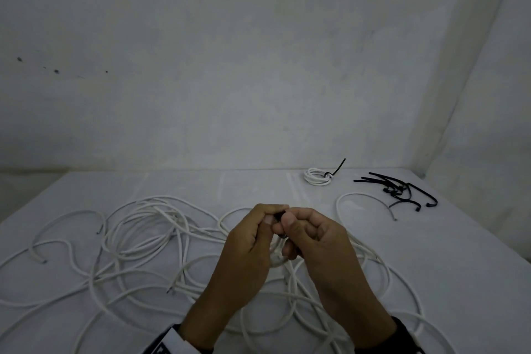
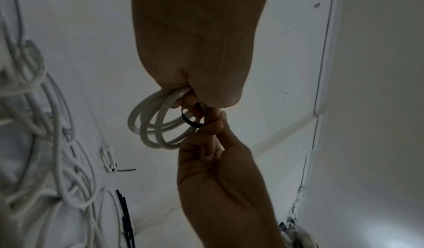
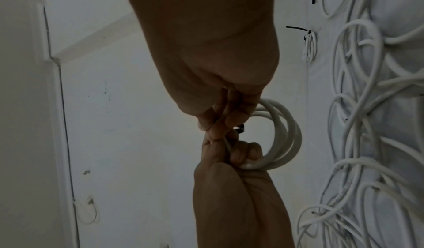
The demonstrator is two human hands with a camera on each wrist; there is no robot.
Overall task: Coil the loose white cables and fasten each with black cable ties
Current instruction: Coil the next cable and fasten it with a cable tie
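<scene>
Table (image 1: pixel 459 253): white cloth cover, faintly creased, set into a corner of plain white walls.

Loose cables (image 1: pixel 138 241): white, round, smooth, sprawled in overlapping loops over the near half of the table; too tangled to count.

Both hands raised above the tangle at centre, knuckles nearly touching, wrists angled inward. Left hand (image 1: pixel 253 241): fingers curled round a small coil (image 2: pixel 156 125) of white cable, about three turns, hanging below the fist. Right hand (image 1: pixel 313 238): fingers curled, thumb and forefinger pinching a black tie (image 2: pixel 191 120), a thin flat strip looped round the coil's strands.

Finished coil (image 1: pixel 317 177): one, at the far right of the table, bound by a black tie with its tail sticking up.

Spare ties (image 1: pixel 398 190): black, slim, bent; a small heap just right of the finished coil, number unclear.
</scene>
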